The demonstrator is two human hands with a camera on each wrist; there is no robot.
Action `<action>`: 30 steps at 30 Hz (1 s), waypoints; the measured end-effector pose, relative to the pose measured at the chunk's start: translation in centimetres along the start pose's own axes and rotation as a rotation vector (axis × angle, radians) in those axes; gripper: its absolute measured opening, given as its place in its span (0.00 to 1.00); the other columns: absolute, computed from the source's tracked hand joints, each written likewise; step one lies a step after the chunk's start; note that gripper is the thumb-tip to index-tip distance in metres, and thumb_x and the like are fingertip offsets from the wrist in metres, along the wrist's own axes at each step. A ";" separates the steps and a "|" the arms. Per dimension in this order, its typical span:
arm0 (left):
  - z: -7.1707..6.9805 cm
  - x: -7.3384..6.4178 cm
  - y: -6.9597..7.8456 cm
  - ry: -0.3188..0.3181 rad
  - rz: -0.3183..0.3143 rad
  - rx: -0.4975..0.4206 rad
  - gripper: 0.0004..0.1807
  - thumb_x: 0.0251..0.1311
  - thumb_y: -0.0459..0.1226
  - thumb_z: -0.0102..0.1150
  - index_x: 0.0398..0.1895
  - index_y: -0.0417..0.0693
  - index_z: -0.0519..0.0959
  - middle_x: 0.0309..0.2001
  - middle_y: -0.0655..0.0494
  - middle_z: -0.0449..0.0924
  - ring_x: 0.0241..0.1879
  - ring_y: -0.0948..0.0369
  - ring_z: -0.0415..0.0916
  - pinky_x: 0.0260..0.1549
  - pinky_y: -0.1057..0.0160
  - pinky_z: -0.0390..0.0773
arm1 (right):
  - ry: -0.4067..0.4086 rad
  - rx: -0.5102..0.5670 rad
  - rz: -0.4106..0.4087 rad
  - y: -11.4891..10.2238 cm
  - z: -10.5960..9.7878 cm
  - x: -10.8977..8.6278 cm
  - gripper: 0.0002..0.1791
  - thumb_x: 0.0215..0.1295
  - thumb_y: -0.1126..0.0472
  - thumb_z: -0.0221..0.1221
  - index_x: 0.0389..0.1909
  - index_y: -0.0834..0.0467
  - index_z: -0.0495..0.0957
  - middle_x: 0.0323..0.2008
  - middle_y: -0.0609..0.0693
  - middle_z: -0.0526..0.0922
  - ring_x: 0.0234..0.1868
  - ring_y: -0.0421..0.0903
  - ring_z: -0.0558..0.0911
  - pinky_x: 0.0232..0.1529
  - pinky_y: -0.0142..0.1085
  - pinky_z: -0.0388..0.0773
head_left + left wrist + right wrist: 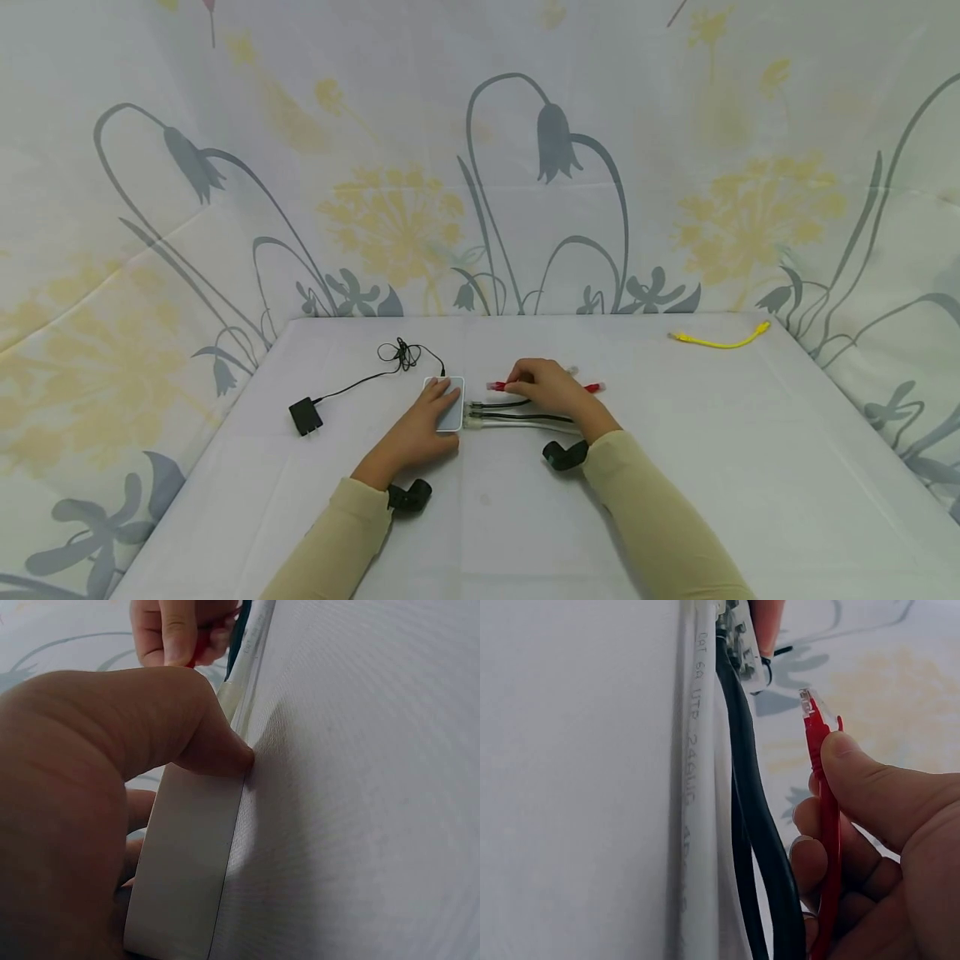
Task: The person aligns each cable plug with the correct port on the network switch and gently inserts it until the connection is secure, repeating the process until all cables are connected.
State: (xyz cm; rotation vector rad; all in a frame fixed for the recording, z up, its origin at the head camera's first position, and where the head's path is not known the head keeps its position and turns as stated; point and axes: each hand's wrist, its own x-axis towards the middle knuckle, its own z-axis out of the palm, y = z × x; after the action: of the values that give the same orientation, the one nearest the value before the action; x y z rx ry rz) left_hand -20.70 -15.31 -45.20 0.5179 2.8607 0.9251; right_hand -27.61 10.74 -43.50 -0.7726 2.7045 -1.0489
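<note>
A small white network switch point(452, 410) lies flat on the table. My left hand point(420, 429) holds it, the fingers spread over its top and the thumb point(217, 739) bent against its near side. My right hand point(551, 387) pinches a red Ethernet cable point(829, 817) between thumb and fingers, just behind the plug. That clear plug point(808, 703) points toward the switch's port side, a short gap away. Two black cables point(761, 810) and a white cable point(699, 825) run from the ports, passing under my right hand in the head view.
Left of the switch lies a black power adapter point(305, 416), its thin cord point(352, 386) bundled midway and leading to the switch's back. A short yellow Ethernet cable point(720, 342) rests at the back right. Behind the white-covered table point(510, 533) hangs a flower-patterned cloth point(420, 108).
</note>
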 end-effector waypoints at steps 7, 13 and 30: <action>-0.1 0.0 0.0 0.000 -0.010 0.006 0.44 0.46 0.38 0.58 0.73 0.49 0.61 0.77 0.52 0.49 0.78 0.51 0.38 0.67 0.46 0.59 | 0.009 0.005 0.022 -0.2 0.7 0.7 0.07 0.66 0.49 0.59 0.35 0.47 0.80 0.32 0.42 0.81 0.34 0.41 0.75 0.39 0.35 0.73; -0.1 -0.1 0.1 -0.017 -0.022 0.006 0.44 0.47 0.39 0.58 0.74 0.51 0.61 0.78 0.54 0.48 0.78 0.53 0.37 0.68 0.47 0.58 | 0.016 0.004 0.032 -0.5 1.3 1.1 0.07 0.66 0.49 0.59 0.35 0.47 0.81 0.32 0.41 0.82 0.34 0.39 0.76 0.39 0.36 0.74; -0.4 -0.2 0.4 -0.015 -0.019 0.007 0.43 0.47 0.38 0.58 0.73 0.49 0.62 0.77 0.52 0.49 0.78 0.51 0.38 0.67 0.46 0.59 | -0.012 -0.052 0.031 -1.5 2.4 1.9 0.06 0.66 0.52 0.59 0.36 0.49 0.82 0.29 0.42 0.81 0.33 0.40 0.76 0.40 0.36 0.74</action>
State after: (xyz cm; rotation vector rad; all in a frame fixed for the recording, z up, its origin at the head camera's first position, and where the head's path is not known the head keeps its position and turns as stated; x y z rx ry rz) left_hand -20.50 -15.26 -44.68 0.4948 2.8518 0.9047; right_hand -27.92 7.44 -44.21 -0.7410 2.7347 -0.9674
